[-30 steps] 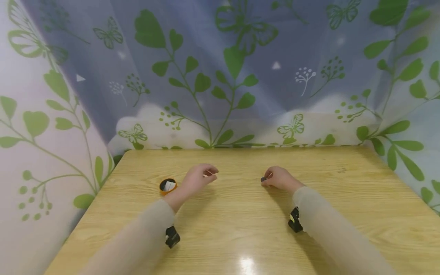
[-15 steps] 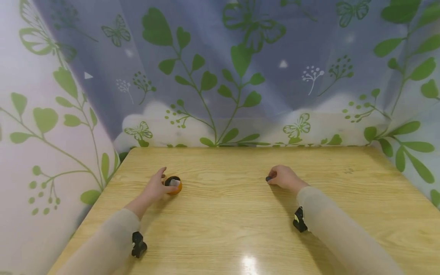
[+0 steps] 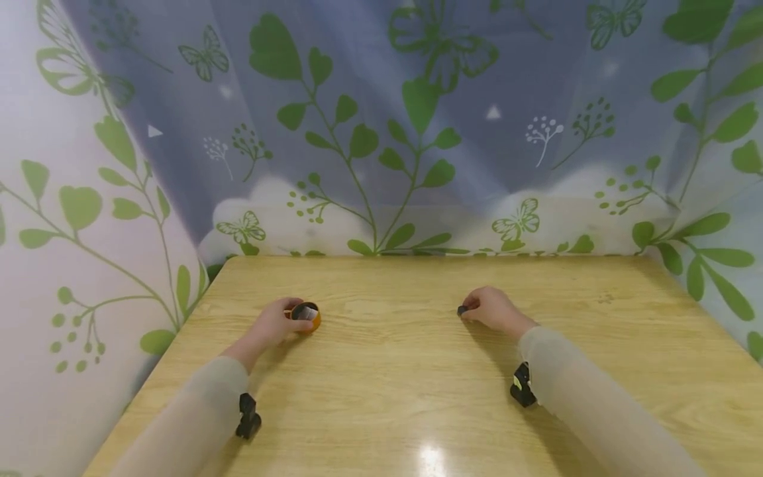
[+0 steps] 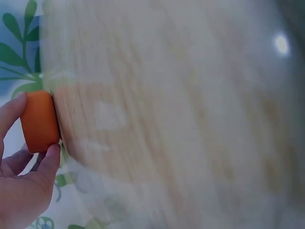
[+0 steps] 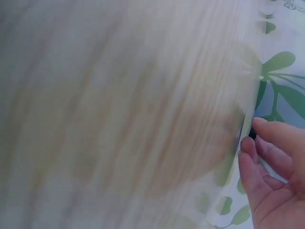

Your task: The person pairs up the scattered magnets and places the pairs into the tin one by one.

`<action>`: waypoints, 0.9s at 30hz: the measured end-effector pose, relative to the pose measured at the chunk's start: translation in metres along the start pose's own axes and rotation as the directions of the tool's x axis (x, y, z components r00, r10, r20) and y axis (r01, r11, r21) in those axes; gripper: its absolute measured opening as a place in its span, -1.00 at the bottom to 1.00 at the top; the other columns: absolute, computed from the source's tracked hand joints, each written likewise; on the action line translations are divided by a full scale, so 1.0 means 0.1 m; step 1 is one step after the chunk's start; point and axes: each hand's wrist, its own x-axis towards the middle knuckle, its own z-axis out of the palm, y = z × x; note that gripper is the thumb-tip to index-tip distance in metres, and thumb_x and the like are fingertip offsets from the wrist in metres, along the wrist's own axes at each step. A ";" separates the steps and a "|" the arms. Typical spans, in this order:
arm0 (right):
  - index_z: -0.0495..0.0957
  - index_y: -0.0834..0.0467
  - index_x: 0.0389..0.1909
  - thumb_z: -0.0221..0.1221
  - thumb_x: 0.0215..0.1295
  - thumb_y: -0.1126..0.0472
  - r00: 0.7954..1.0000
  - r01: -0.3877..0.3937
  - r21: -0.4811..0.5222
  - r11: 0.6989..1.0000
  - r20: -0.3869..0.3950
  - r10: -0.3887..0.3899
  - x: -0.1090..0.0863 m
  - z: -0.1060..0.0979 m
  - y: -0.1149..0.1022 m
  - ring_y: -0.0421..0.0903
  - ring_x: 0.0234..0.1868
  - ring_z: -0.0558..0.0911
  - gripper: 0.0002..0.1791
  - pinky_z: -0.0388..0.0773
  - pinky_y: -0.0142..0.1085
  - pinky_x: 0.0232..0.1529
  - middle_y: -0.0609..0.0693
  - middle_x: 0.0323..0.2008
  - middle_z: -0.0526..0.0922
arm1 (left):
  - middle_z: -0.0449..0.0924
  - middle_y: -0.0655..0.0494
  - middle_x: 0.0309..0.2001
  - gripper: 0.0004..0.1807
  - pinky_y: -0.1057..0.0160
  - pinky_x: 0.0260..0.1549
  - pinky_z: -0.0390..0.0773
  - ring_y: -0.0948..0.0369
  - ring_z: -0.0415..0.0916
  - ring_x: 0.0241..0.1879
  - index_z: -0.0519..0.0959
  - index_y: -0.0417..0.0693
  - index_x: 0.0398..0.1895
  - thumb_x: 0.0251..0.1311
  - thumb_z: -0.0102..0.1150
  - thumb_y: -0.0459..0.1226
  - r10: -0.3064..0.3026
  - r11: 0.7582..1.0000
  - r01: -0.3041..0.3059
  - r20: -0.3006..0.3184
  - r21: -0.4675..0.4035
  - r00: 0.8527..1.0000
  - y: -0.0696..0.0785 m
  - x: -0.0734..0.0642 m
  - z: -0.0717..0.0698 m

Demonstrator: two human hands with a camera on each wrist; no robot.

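On the left of the table, my left hand [image 3: 273, 324] grips a small round orange container [image 3: 315, 324] between thumb and fingers. Its inside is dark, and white pieces [image 3: 308, 313] lie in it. In the left wrist view the orange side wall [image 4: 40, 121] shows, with fingers on opposite sides of it. My right hand [image 3: 493, 310] pinches a small dark piece [image 3: 461, 310] at the tabletop on the right. Fingertips cover most of that piece in the right wrist view, so its kind cannot be told.
Both hands are over a light wooden table [image 3: 381, 371]. A curtain [image 3: 357, 132] printed with leaves and butterflies hangs behind the table's far edge and at both sides. Black wrist cameras [image 3: 248, 416] sit below the sleeves.
My left hand has swung left from the table's middle and taken hold of the orange container, which has shifted slightly right. The right hand keeps the dark piece at nearly the same spot.
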 end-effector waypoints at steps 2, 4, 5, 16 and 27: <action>0.58 0.38 -0.21 0.25 0.16 0.27 0.999 0.033 0.004 0.999 -0.006 -0.033 0.01 0.02 -0.02 0.00 -0.25 0.59 -0.75 0.52 -0.17 -0.22 0.11 -0.31 0.63 | 0.28 -0.33 0.23 -0.27 -0.05 0.13 0.29 -0.17 0.25 0.19 0.25 -0.34 0.28 0.10 0.31 -0.23 -0.011 1.000 0.012 0.009 -0.024 1.000 -0.01 0.00 0.00; 0.59 0.35 -0.23 0.25 0.17 0.26 0.998 0.056 0.007 0.998 -0.025 -0.056 0.03 0.04 -0.05 -0.01 -0.26 0.59 -0.77 0.52 -0.18 -0.22 0.08 -0.32 0.63 | 0.26 -0.32 0.24 -0.27 -0.06 0.14 0.29 -0.17 0.23 0.20 0.24 -0.33 0.29 0.11 0.30 -0.22 -0.020 0.999 0.021 0.018 -0.049 1.000 -0.03 0.01 -0.01; 0.59 0.34 -0.24 0.25 0.17 0.26 0.997 0.065 0.011 0.998 -0.036 -0.065 0.04 0.05 -0.07 -0.01 -0.26 0.59 -0.78 0.51 -0.18 -0.22 0.08 -0.33 0.63 | 0.26 -0.31 0.25 -0.27 -0.06 0.14 0.28 -0.17 0.22 0.21 0.24 -0.32 0.29 0.11 0.30 -0.22 -0.022 0.998 0.023 0.020 -0.059 1.000 -0.03 0.01 -0.01; 0.59 0.34 -0.17 0.24 0.18 0.27 0.993 0.115 0.072 0.991 -0.048 -0.111 0.17 0.20 -0.38 0.00 -0.22 0.60 -0.76 0.53 -0.18 -0.20 0.08 -0.29 0.64 | 0.27 -0.31 0.23 -0.26 -0.05 0.15 0.28 -0.17 0.21 0.23 0.23 -0.34 0.30 0.10 0.31 -0.23 0.004 0.991 0.007 0.078 -0.137 0.997 -0.14 0.03 0.01; 0.61 0.31 -0.14 0.24 0.19 0.27 0.986 0.165 0.113 0.980 -0.043 -0.161 0.36 0.47 -0.77 -0.06 -0.24 0.60 -0.75 0.53 -0.23 -0.18 0.05 -0.28 0.65 | 0.28 -0.31 0.23 -0.25 -0.06 0.13 0.29 -0.17 0.22 0.22 0.24 -0.32 0.30 0.09 0.31 -0.20 -0.002 0.996 0.008 0.066 -0.093 0.998 -0.13 0.02 -0.02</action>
